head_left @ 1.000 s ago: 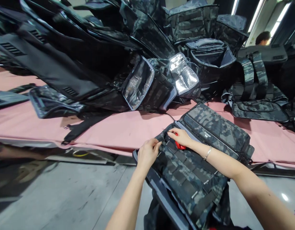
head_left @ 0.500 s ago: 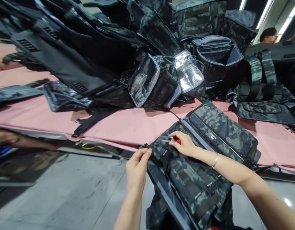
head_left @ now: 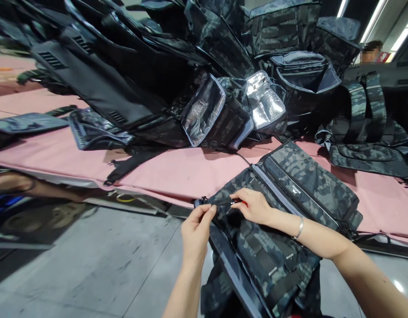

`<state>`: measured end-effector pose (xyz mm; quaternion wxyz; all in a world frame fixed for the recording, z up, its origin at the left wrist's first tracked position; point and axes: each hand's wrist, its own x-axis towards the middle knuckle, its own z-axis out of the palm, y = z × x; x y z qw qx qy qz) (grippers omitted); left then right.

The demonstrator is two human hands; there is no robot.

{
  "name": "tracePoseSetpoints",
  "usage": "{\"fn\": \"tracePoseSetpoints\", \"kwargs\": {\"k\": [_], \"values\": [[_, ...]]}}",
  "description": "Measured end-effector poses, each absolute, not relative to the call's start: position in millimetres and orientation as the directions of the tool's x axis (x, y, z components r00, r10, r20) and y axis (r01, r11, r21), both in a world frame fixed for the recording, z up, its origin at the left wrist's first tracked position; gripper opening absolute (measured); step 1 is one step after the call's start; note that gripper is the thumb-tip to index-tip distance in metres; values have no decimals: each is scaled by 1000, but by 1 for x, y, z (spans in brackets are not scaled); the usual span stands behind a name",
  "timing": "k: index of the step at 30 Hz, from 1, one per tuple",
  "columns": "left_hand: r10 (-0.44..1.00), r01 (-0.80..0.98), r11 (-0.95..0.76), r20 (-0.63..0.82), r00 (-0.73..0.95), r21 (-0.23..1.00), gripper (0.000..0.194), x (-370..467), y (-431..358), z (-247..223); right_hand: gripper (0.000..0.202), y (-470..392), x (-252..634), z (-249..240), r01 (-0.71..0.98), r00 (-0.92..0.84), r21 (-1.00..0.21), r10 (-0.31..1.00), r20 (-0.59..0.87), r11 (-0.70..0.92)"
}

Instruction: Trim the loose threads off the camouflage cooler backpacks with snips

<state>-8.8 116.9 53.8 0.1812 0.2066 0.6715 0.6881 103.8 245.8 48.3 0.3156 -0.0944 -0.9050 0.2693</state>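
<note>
A dark camouflage backpack (head_left: 266, 247) lies over the front edge of the pink-covered table, its upper part on the cloth and its lower part hanging toward me. At its left edge, my left hand (head_left: 199, 221) pinches something thin and dark, perhaps a thread or cord. Just right of it, over the backpack, my right hand (head_left: 253, 205) is closed round a small tool with red handles (head_left: 244, 203). The tool's tip is close to the left fingertips. A silver bracelet (head_left: 299, 227) circles the right wrist.
Dark bags (head_left: 124, 79) are piled along the back of the pink table (head_left: 151, 176), some with silvery linings. Another camouflage bag (head_left: 369, 132) sits at the right. A person's arm (head_left: 32, 183) shows at the left edge, and a person's head (head_left: 371, 52) at the upper right.
The tool in my right hand has turned and moved down and left, nearer the left fingertips. My left hand keeps its pinch. The whole view has shifted slightly.
</note>
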Motion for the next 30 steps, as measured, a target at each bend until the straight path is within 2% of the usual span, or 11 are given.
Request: {"fn": "tracePoseSetpoints", "kwargs": {"k": [3,9,14,30], "values": [[528,31,-40,48,-848,999,21,-8,116,52,12,245,104,50,13,-785,-524,333,523,852],[502,41,-21,47,-863,999,22,-13,114,51,9,245,104,51,24,-773,-599,395,496,800],[492,50,-25,56,-869,998,23,-14,114,49,12,246,106,50,33,-792,-525,343,506,850],[511,57,-33,66,-857,998,23,-8,116,47,10,242,108,56,106,-819,-461,340,462,881]]}}
